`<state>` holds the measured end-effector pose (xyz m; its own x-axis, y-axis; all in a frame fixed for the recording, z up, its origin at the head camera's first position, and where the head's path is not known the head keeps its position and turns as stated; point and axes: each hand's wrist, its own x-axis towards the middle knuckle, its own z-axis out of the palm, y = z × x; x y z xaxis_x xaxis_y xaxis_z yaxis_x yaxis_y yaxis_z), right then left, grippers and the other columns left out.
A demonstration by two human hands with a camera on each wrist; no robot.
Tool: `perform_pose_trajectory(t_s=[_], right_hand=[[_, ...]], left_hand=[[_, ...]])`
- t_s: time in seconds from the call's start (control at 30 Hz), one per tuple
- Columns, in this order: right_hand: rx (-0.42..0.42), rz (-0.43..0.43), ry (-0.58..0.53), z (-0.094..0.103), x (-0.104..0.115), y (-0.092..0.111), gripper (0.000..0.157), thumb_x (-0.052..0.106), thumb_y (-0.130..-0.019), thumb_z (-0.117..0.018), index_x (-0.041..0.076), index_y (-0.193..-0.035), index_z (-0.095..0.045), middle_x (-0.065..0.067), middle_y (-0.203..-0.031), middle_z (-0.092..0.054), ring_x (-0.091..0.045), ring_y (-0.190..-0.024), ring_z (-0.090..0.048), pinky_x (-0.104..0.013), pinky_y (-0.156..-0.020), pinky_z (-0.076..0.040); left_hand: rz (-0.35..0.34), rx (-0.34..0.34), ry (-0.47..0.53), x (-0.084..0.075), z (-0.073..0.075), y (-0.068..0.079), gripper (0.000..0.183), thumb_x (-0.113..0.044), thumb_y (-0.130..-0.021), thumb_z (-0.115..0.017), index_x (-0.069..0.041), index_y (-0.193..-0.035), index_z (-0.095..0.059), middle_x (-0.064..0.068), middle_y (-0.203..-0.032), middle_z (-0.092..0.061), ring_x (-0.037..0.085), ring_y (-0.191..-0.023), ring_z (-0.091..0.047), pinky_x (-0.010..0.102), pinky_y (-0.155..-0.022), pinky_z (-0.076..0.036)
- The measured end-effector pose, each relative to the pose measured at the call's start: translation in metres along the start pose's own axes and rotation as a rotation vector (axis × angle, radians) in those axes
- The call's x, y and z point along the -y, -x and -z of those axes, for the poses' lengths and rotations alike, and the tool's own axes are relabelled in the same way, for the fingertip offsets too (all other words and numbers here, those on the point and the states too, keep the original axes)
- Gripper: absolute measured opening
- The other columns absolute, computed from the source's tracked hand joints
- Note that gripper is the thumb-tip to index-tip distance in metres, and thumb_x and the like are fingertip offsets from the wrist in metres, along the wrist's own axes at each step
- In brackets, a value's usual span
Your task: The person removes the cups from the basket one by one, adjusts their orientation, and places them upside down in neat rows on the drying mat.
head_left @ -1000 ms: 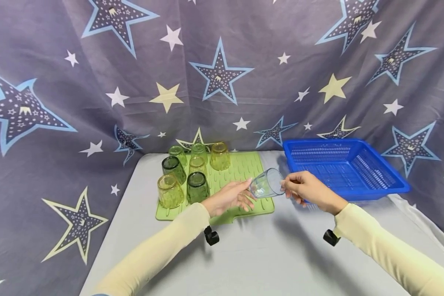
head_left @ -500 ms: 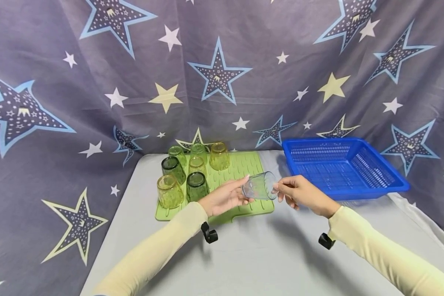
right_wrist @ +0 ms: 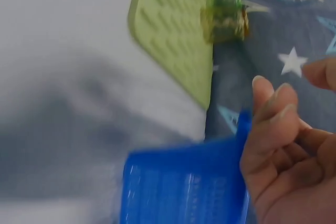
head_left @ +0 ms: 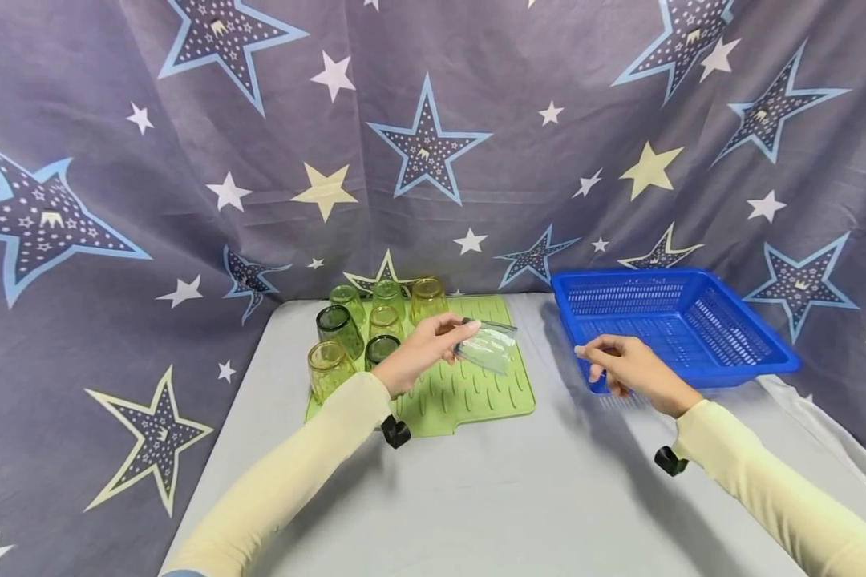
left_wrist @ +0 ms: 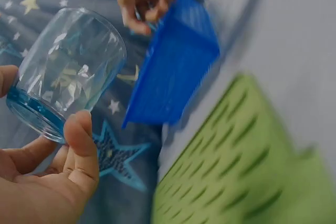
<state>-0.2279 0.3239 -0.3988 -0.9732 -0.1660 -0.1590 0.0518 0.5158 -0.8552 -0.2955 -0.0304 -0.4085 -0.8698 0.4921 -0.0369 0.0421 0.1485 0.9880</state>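
Note:
My left hand [head_left: 422, 346] pinches a clear, blue-tinted drinking glass [head_left: 489, 349] near its base, above the green drying mat [head_left: 462, 401]. In the left wrist view, thumb and fingers press on either side of the glass's thick blue base [left_wrist: 37, 109], and its wide mouth points away from the palm. Nothing is in my right hand [head_left: 635, 370], which hovers at the near left corner of the blue basket [head_left: 722, 377] with its fingers loosely bent. The right wrist view shows these bent fingers [right_wrist: 278, 124] beside the basket's rim.
Several upside-down glasses stand on the mat's left part, including a yellow glass [head_left: 329, 373], a dark green glass [head_left: 339, 328] and an amber glass [head_left: 428, 300]. A star-patterned curtain [head_left: 433, 240] hangs behind the white-covered table [head_left: 505, 497].
My right hand has let go of the glass rim and moved right, towards the basket. My left hand has raised the glass slightly further over the mat and turned it, its mouth tipping downward.

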Motion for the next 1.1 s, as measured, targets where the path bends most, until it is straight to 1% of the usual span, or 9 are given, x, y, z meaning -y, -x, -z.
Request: perform_pose_trajectory(t_s=[0.13,0.2,0.3,0.37,0.53,0.7,0.83,1.0,1.1], right_hand=[[-0.053,-0.021,0.041,0.011,-0.011,0.002,0.053,0.053,-0.097,-0.068,0.007,-0.124,-0.06,-0.02,-0.088,-0.065,-0.018,-0.053,-0.051,-0.039,-0.046,-0.049],[-0.081,-0.014,0.079,0.013,-0.016,0.003,0.05,0.051,-0.095,-0.071,0.009,-0.121,-0.061,-0.02,-0.087,-0.065,-0.02,-0.052,-0.052,-0.041,-0.047,-0.051],[-0.114,0.022,0.171,0.014,-0.02,0.004,0.049,0.048,-0.092,-0.076,0.009,-0.119,-0.063,-0.017,-0.081,-0.065,-0.022,-0.052,-0.056,-0.041,-0.046,-0.052],[-0.131,0.047,0.228,0.014,-0.023,0.005,0.049,0.046,-0.091,-0.079,0.007,-0.118,-0.064,-0.013,-0.075,-0.064,-0.023,-0.051,-0.058,-0.039,-0.046,-0.053],[-0.158,0.077,0.313,0.015,-0.023,0.009,0.044,0.043,-0.089,-0.081,0.006,-0.11,-0.07,-0.006,-0.065,-0.062,-0.025,-0.051,-0.061,-0.038,-0.046,-0.054],[-0.17,0.052,0.338,0.018,-0.021,0.012,0.036,0.042,-0.089,-0.081,0.009,-0.099,-0.074,-0.01,-0.064,-0.063,-0.027,-0.053,-0.062,-0.035,-0.046,-0.052],[-0.173,0.059,0.332,0.017,-0.02,0.012,0.033,0.04,-0.089,-0.081,0.008,-0.095,-0.074,-0.007,-0.063,-0.063,-0.022,-0.051,-0.059,-0.037,-0.045,-0.051],[-0.183,0.083,0.322,0.013,-0.02,0.011,0.03,0.038,-0.089,-0.082,0.009,-0.091,-0.073,-0.005,-0.061,-0.062,-0.018,-0.048,-0.057,-0.034,-0.043,-0.049],[-0.195,0.095,0.323,0.014,-0.021,0.011,0.029,0.037,-0.089,-0.083,0.01,-0.09,-0.073,-0.006,-0.061,-0.062,-0.019,-0.047,-0.056,-0.032,-0.042,-0.048]], left_hand=[[-0.034,-0.058,-0.194,-0.005,0.01,-0.003,0.066,-0.059,-0.091,-0.071,-0.013,-0.137,-0.058,0.011,-0.111,-0.063,0.023,-0.081,-0.064,0.039,-0.078,-0.058],[-0.062,-0.089,-0.301,-0.006,0.015,-0.005,0.067,-0.06,-0.091,-0.071,-0.013,-0.137,-0.059,0.009,-0.109,-0.063,0.021,-0.086,-0.063,0.037,-0.076,-0.057],[-0.098,-0.129,-0.486,-0.008,0.023,-0.007,0.067,-0.062,-0.091,-0.069,-0.014,-0.137,-0.059,0.006,-0.11,-0.063,0.021,-0.095,-0.061,0.038,-0.08,-0.055],[-0.118,-0.139,-0.617,-0.011,0.028,-0.008,0.067,-0.062,-0.094,-0.066,-0.013,-0.138,-0.059,0.006,-0.116,-0.062,0.023,-0.104,-0.059,0.042,-0.087,-0.052],[-0.138,-0.121,-0.847,-0.023,0.037,-0.012,0.067,-0.058,-0.098,-0.062,-0.008,-0.143,-0.055,0.012,-0.136,-0.057,0.031,-0.125,-0.053,0.052,-0.103,-0.047],[-0.137,-0.115,-1.043,-0.031,0.043,-0.023,0.07,-0.056,-0.099,-0.062,-0.003,-0.144,-0.054,0.018,-0.144,-0.054,0.035,-0.128,-0.053,0.054,-0.106,-0.046],[-0.137,-0.099,-1.199,-0.026,0.048,-0.034,0.069,-0.053,-0.1,-0.063,0.002,-0.14,-0.056,0.023,-0.144,-0.053,0.037,-0.124,-0.057,0.052,-0.103,-0.049],[-0.113,-0.07,-1.29,-0.017,0.052,-0.044,0.057,-0.048,-0.099,-0.066,0.002,-0.127,-0.065,0.025,-0.139,-0.056,0.036,-0.113,-0.061,0.051,-0.096,-0.053],[-0.083,-0.049,-1.319,-0.015,0.05,-0.051,0.056,-0.048,-0.099,-0.066,0.001,-0.126,-0.065,0.024,-0.139,-0.055,0.036,-0.113,-0.061,0.051,-0.096,-0.053]])
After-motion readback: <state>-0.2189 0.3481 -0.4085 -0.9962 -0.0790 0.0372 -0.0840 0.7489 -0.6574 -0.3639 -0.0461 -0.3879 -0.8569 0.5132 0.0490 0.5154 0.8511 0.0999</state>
